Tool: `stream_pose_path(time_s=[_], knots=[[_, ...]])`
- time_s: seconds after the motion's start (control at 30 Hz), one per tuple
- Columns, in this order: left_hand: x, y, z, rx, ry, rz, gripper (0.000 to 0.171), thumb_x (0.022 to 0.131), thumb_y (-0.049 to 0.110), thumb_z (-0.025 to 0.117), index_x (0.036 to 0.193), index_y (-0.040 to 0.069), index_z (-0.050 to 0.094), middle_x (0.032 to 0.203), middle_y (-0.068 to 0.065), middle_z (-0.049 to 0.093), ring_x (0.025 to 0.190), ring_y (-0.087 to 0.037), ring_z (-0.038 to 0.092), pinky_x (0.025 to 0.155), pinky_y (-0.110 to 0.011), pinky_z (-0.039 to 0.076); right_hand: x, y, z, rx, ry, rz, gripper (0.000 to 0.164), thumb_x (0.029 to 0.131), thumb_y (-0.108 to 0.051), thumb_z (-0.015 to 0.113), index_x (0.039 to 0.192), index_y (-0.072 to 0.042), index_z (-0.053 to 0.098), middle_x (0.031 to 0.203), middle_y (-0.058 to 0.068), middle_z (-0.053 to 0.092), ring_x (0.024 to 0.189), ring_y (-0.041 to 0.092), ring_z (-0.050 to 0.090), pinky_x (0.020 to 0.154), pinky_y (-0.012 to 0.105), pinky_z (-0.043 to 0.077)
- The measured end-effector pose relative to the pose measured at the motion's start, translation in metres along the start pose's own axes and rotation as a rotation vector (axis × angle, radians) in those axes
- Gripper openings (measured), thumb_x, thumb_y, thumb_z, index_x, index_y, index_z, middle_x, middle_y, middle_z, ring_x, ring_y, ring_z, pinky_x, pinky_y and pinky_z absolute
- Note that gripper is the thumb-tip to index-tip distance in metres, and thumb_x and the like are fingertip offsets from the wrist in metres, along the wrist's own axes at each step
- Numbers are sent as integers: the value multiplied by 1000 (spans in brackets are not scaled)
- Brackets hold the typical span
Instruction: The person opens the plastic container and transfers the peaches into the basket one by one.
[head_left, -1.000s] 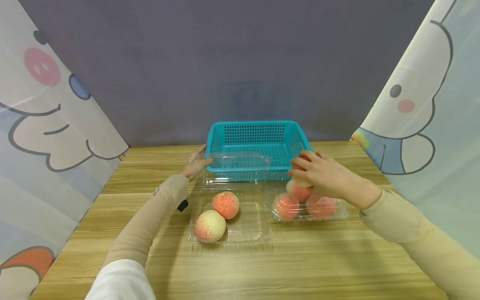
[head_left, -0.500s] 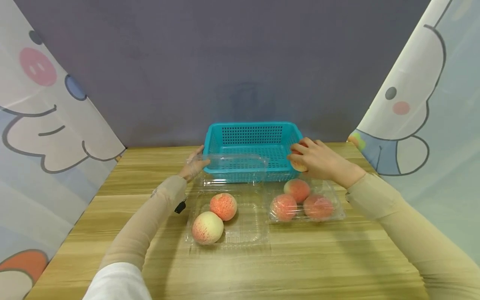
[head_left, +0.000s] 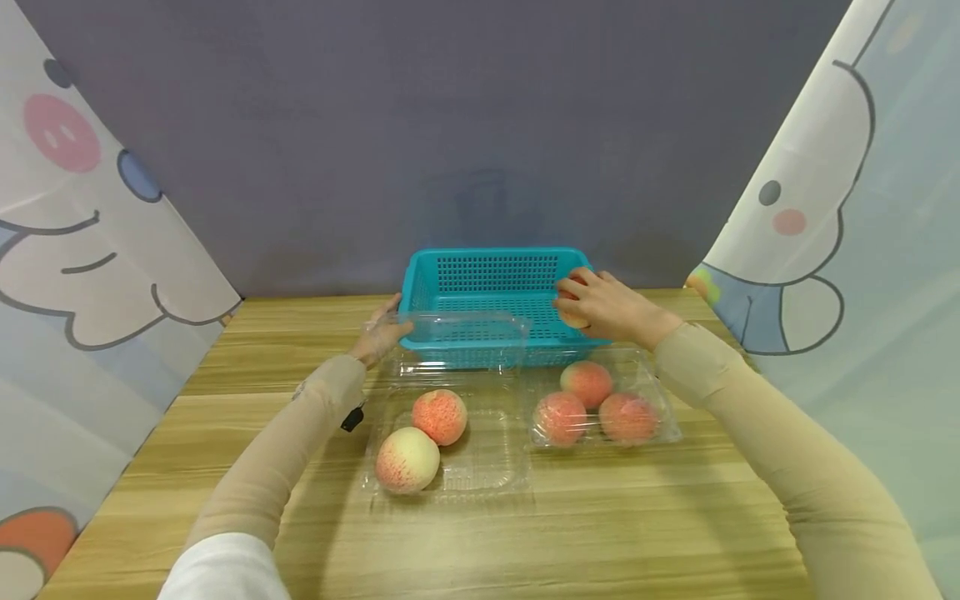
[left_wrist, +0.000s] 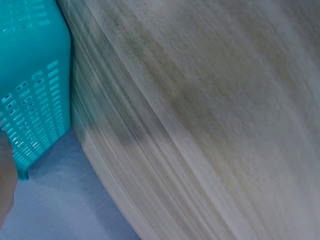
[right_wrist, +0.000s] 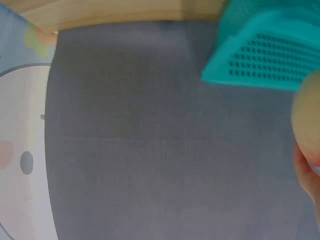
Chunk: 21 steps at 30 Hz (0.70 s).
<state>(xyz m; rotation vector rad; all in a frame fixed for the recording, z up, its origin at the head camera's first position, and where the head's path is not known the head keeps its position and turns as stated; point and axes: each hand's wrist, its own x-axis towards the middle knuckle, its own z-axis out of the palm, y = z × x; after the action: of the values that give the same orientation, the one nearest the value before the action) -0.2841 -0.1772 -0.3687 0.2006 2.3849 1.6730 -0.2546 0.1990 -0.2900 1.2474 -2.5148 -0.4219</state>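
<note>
At the front right of the turquoise basket [head_left: 495,337], my right hand [head_left: 611,308] grips a peach [head_left: 572,317], fingers curled over it. In the right wrist view that peach [right_wrist: 307,120] looks pale with a red blush, beside the basket. My left hand [head_left: 381,340] lies along the basket's left side, thumb near the front corner, partly seen through the raised clear lid [head_left: 468,323]. Two peaches [head_left: 439,417] [head_left: 407,460] sit at the left of the open clear clamshell box [head_left: 487,483]. Several peaches are in view; the smaller clear box [head_left: 667,425] contains three [head_left: 587,383].
The wooden table [head_left: 600,533] runs up to a grey back wall [head_left: 480,133]. Cartoon-printed curtains [head_left: 60,217] [head_left: 832,250] hang on both sides. A small black tag [head_left: 352,418] hangs beside my left wrist.
My right hand has lifted a peach off the right-hand box and carried it left, over the basket's right side. My left hand has stayed by the basket.
</note>
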Motion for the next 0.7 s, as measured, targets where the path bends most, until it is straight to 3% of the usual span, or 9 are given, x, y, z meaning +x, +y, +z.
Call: stream_pose_path(time_s=[0.2,0.33,0.47,0.57,0.7], knots=[[-1,0,-1,3,0,-8,76,90,12,48,148,12,0,151,-22,3,137,-39,17,109,-51,23,12,6,15,-94,-35,-52,48,77,-21,74,120,-17,54,127,10,48,116,34,41,79,47,47],[-4,3,0,-9,17,-2,75,89,10,49,148,11,2,151,-23,7,136,-40,18,109,-51,24,19,11,25,-49,-49,-35,46,79,-18,71,122,-16,54,127,10,49,115,34,42,81,48,47],[-7,6,2,-28,23,-11,75,89,9,50,149,12,4,149,-24,13,135,-40,22,108,-51,26,25,15,35,0,-117,-2,51,80,-17,69,128,-16,52,131,11,47,119,35,39,84,49,46],[-9,6,4,-32,20,-15,76,88,10,50,149,13,4,148,-26,15,134,-41,24,106,-52,28,27,17,42,-5,-171,12,54,80,-20,70,130,-17,50,133,11,45,121,35,38,85,49,45],[-9,2,6,-38,10,-16,77,88,10,51,149,14,3,150,-24,9,135,-40,21,107,-52,27,29,20,49,-49,-176,-12,52,78,-21,73,125,-17,53,129,10,47,118,33,40,81,46,47]])
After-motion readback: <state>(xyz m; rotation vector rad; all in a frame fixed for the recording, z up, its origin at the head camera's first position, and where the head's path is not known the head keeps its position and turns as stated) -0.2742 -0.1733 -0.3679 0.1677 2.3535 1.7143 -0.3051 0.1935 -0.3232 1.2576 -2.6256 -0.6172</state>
